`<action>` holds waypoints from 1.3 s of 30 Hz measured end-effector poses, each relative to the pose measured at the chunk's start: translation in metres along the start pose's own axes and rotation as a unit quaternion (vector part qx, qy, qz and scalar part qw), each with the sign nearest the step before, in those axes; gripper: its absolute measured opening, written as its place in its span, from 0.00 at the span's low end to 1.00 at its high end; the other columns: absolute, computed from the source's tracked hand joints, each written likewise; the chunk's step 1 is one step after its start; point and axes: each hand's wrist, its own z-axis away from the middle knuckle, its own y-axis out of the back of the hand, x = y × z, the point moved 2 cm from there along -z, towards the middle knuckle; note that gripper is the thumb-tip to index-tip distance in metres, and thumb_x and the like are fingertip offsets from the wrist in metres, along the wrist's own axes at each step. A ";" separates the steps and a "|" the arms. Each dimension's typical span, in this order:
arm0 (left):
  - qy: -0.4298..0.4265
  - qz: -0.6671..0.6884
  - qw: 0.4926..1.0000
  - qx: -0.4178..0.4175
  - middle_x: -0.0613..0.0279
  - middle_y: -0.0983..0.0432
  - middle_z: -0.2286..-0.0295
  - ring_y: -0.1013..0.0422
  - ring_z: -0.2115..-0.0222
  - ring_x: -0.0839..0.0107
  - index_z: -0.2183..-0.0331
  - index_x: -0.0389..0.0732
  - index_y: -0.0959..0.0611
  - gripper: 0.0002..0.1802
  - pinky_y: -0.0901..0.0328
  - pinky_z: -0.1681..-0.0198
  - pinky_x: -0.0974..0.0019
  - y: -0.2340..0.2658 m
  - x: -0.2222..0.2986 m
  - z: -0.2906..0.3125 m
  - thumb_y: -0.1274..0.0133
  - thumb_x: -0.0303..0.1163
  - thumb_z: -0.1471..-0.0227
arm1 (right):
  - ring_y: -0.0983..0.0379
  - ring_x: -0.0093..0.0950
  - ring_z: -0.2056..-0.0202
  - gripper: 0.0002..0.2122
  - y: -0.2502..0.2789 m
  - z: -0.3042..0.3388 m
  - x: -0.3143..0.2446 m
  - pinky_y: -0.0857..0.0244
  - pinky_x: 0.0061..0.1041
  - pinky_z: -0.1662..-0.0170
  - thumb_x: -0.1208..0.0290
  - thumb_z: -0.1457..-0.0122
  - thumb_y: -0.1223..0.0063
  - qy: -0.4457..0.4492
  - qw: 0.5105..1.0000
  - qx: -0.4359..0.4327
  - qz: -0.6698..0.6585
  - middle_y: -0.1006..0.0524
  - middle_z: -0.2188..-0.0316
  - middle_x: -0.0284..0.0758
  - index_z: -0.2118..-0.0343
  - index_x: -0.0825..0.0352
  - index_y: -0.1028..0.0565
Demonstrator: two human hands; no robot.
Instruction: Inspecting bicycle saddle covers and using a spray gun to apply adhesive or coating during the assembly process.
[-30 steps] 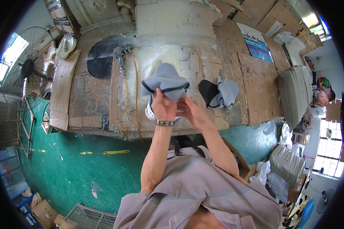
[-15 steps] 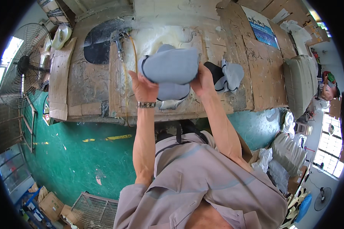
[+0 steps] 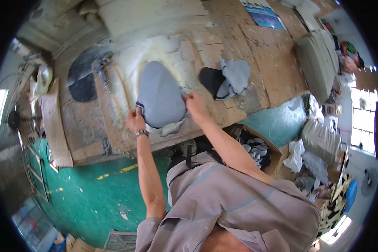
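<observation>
A grey fabric pad (image 3: 160,94), broad at the near end and tapering at the far end, lies on the worktable with a dark edge showing at its left and near sides. My left hand (image 3: 135,119) is closed with its fingertips pinching the dark edge at the pad's lower left. At the right edge, my right hand (image 3: 196,105) pinches the rim between thumb and fingers. Whitish material (image 3: 166,129) shows beneath the near end. To the right rest more grey fabric pieces (image 3: 237,77) and a black rounded piece (image 3: 211,80).
A metal spray gun (image 3: 101,69) with a yellow hose (image 3: 121,84) lies left of the pad, beside a dark patch (image 3: 82,80). Worn cardboard (image 3: 256,63) covers the worktable. Below its front edge stands a carton (image 3: 273,157) holding grey and black pieces. A large fan (image 3: 19,119) stands left.
The grey pad went from being held up in both hands to lying on the worktable, its narrow end pointing away. My hands moved down to its near edges. The view has shifted and tilted.
</observation>
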 end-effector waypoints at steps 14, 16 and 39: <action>-0.006 -0.126 0.992 0.000 0.57 0.16 0.73 0.21 0.69 0.57 0.66 0.46 0.10 0.14 0.30 0.63 0.54 -0.001 0.037 0.002 0.35 0.45 0.47 | 0.31 0.37 0.53 0.17 0.164 -0.069 0.002 0.40 0.40 0.48 0.74 0.51 0.42 0.443 0.655 0.147 0.594 0.27 0.59 0.37 0.56 0.64 0.25; -0.037 -0.108 0.993 0.012 0.58 0.16 0.73 0.21 0.69 0.57 0.62 0.45 0.12 0.15 0.30 0.62 0.54 0.004 0.039 0.003 0.36 0.44 0.46 | 0.31 0.34 0.54 0.14 0.179 -0.086 0.012 0.40 0.40 0.49 0.72 0.50 0.42 0.457 0.587 0.012 0.668 0.26 0.63 0.34 0.58 0.62 0.23; -0.005 0.517 0.743 -0.424 0.59 0.25 0.46 0.31 0.45 0.72 0.41 0.34 0.26 0.33 0.33 0.47 0.66 -0.022 0.183 0.119 0.50 0.52 0.33 | 0.33 0.20 0.69 0.07 0.106 0.079 -0.218 0.35 0.25 0.65 0.69 0.41 0.43 0.211 0.935 -0.060 -0.280 0.29 0.72 0.27 0.71 0.62 0.30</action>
